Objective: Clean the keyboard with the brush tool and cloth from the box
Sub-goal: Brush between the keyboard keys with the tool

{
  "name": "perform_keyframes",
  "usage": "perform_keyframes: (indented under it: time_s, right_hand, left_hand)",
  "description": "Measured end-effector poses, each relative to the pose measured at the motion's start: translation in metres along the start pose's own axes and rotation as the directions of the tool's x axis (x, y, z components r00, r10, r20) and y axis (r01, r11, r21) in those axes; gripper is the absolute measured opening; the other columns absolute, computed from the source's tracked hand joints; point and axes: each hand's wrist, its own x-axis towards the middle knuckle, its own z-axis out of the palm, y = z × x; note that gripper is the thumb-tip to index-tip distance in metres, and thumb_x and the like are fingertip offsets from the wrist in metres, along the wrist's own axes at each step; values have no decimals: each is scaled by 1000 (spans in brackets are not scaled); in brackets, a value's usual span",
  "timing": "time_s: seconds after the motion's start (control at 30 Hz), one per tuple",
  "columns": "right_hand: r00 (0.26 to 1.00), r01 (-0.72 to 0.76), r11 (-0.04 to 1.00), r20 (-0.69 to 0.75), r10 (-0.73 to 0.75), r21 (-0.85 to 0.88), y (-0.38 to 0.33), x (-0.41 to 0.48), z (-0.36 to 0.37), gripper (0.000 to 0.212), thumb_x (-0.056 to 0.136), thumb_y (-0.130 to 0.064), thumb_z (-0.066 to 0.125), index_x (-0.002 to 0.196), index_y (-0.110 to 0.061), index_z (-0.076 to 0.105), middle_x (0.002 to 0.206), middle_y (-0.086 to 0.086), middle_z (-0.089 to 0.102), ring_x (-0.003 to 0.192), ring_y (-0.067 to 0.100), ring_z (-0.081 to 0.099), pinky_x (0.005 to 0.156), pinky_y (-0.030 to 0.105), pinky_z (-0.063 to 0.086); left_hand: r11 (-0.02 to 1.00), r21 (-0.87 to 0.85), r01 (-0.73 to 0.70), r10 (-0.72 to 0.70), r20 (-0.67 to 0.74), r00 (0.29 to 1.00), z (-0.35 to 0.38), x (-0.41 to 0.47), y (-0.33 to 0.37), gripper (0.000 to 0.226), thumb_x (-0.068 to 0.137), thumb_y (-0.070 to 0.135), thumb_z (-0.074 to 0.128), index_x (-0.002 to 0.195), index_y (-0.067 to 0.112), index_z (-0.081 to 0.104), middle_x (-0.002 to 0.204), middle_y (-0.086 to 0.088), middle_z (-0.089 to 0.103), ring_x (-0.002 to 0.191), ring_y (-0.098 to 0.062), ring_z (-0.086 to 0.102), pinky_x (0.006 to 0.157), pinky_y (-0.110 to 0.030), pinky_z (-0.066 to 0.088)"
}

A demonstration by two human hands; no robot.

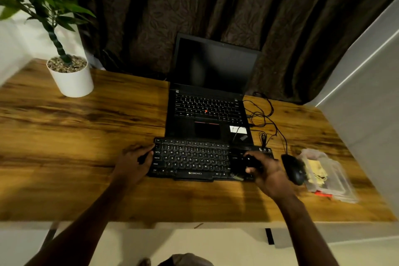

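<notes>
Black keyboard (192,158) flat; clear box (330,176) R, apart

Both forearms are bare, with no sleeves, rings or watch showing.

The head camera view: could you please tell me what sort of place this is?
Probably a home desk or small workstation: an open laptop and separate keyboard on a wooden table, a potted plant, dark curtains behind.

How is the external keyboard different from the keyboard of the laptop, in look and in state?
The external keyboard lies loose on the desk, nearer the person; the laptop keyboard is built in. The left hand and right hand rest on the external one; the laptop's is untouched. Only the laptop's has a red dot among its keys. Both are black.
</notes>
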Motion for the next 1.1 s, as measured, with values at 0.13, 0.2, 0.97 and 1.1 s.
perform_keyframes:
  time_s: [0.13, 0.2, 0.97, 1.1]
  right_hand:
    - [997, -26, 997, -71, 21, -67, 27, -10, -23, 75, 85, -11, 72, 117, -72, 41, 117, 6, 66, 104, 22, 64, 81, 44, 60]
    - [995, -46, 993, -97, 35, -112, 35, -14, -28, 77, 85, -13, 72, 115, -75, 38, 117, 8, 64, 104, 26, 62, 80, 48, 59]
    - [991, -66, 992, -125, 53, -105, 12, -18, -18, 49, 85, -3, 71, 126, -27, 60, 113, -1, 59, 103, 21, 59, 75, 27, 52]
    - [992, -85, 992, -103, 76, -95, 17, -17, -22, 56, 84, -5, 72, 123, -42, 55, 115, -2, 62, 106, 21, 63, 82, 42, 59]
  left_hand:
    - [999, -1, -54, 54, -34, 998, -5, -3, 15, 44, 92, 45, 50, 124, 20, 68, 114, -6, 67, 108, -24, 58, 94, -36, 42]
    - [999, 16, -50, 50, -52, 997, -6, -4, 18, 32, 95, 27, 60, 126, 20, 67, 119, -6, 65, 111, -19, 54, 93, -29, 38]
    - [998, 8, 59, -59, 55, 997, -4, -1, 3, 49, 91, 59, 43, 132, 39, 58, 136, -3, 56, 128, -29, 46, 102, -48, 45]
    - [998, 20, 63, -63, 18, 998, -2, -1, 11, 36, 97, 34, 59, 132, 33, 60, 142, -8, 51, 134, -29, 39, 109, -42, 35]
